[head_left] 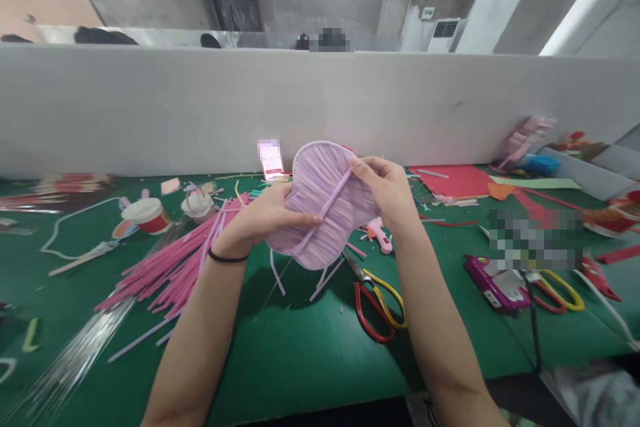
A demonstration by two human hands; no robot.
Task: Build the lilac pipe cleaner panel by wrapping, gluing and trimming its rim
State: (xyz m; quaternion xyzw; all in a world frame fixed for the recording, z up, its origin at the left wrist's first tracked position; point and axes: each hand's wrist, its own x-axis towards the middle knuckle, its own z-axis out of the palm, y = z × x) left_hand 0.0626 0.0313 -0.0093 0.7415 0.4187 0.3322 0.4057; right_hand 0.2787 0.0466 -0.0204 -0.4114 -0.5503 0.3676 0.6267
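Note:
A lilac pipe-cleaner craft piece (pixel 320 193) with a rounded, lobed outline is held up above the table. Its surface is made of rows of fuzzy stems inside a paler rim, and one lilac strip runs diagonally across it. My left hand (pixel 270 213) grips the left edge, its thumb lying on the lower part of the strip. At the upper right, my right hand (pixel 387 187) pinches the piece near the strip's top end. Loose stem ends (pixel 327 280) hang below it. The fingers behind the piece are hidden.
Pink pipe cleaners (pixel 175 260) lie in a bundle at left beside a paper cup (pixel 147 215). Scissors with red and yellow handles (pixel 380 303) lie below my right hand, near a pink glue gun (pixel 383 238). A phone (pixel 271 161) leans on the white partition (pixel 190 107).

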